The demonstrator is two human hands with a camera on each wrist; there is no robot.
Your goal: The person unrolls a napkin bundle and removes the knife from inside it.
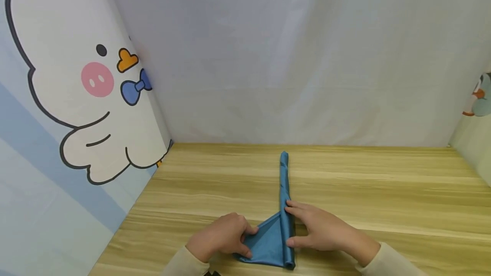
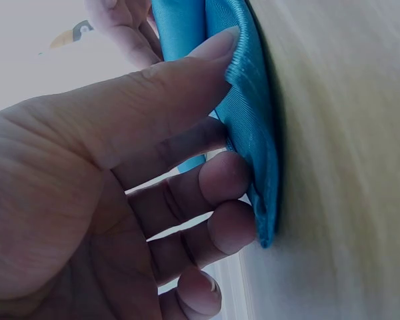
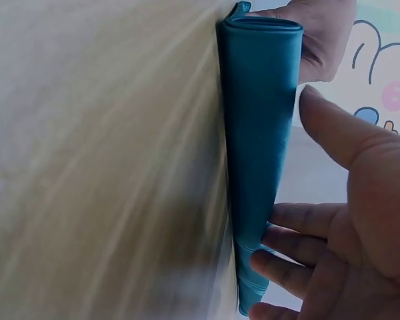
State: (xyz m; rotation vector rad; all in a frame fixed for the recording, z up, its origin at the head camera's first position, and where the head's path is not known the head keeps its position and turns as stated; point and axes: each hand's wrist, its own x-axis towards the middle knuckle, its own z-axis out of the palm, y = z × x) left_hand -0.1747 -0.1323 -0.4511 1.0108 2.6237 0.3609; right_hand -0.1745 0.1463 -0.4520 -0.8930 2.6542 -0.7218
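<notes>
A shiny blue cloth lies on the wood-grain table, its right part rolled into a long narrow tube that points away from me. The unrolled part forms a flat, slanted flap left of the roll. My left hand touches the flap's outer edge with thumb and fingertips spread apart; in the left wrist view the thumb lies on the hem of the cloth. From the right, my right hand rests its thumb and extended fingertips along the roll. The right wrist view shows the smooth side of the rolled cloth and its layered near end.
The wood-grain table extends around the cloth. A pale curtain hangs along its back edge. At the left stands a panel with a cartoon bird, and another printed panel borders the right side.
</notes>
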